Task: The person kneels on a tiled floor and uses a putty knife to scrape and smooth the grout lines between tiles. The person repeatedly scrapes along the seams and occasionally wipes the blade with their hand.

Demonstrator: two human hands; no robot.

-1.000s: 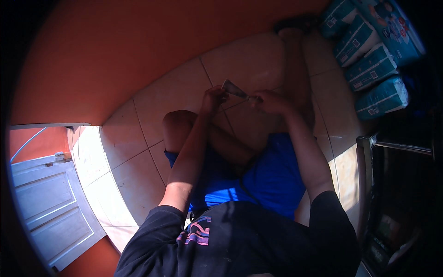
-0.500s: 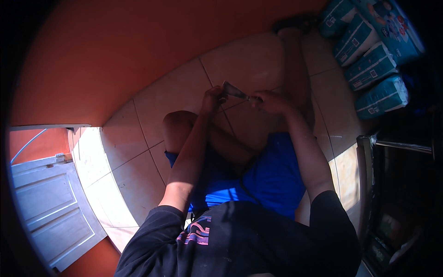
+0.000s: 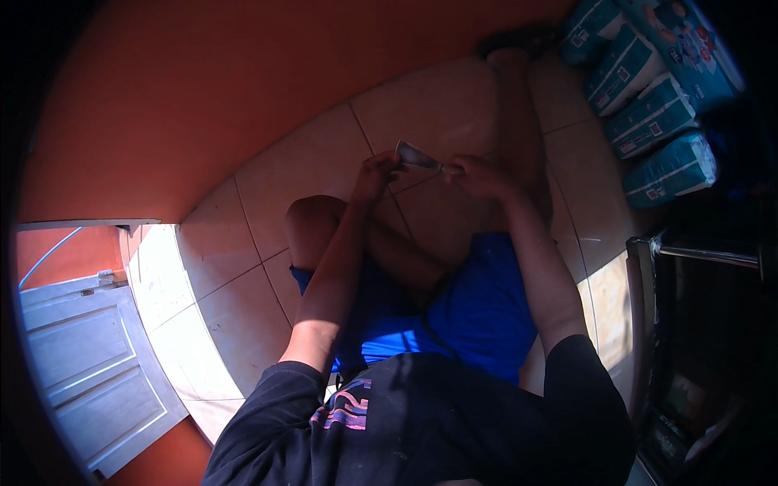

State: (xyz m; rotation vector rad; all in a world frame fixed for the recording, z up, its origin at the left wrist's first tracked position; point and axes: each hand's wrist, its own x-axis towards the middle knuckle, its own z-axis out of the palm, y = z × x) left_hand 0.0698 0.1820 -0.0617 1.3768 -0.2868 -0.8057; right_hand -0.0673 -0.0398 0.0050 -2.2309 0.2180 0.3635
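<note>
A putty knife with a wide, flat metal blade that narrows toward its handle is held above the floor, between my raised forearms. My right hand is closed round the handle, hiding most of it. At the broad end of the blade my left hand is closed, its fingertips against the blade's near corner. Both hands are in shade, so the finer detail of the fingers is dim. Below them are my bent left leg and blue shorts.
Cream floor tiles run up to an orange wall. Several teal packages lie at the far right, near my outstretched right foot. A dark cabinet with a metal bar stands at right, a pale panelled door at left.
The blade has turned slightly and looks paler, its wide end shifting a little to the right. My right hand has moved slightly with the handle; my left fingers have changed position a little.
</note>
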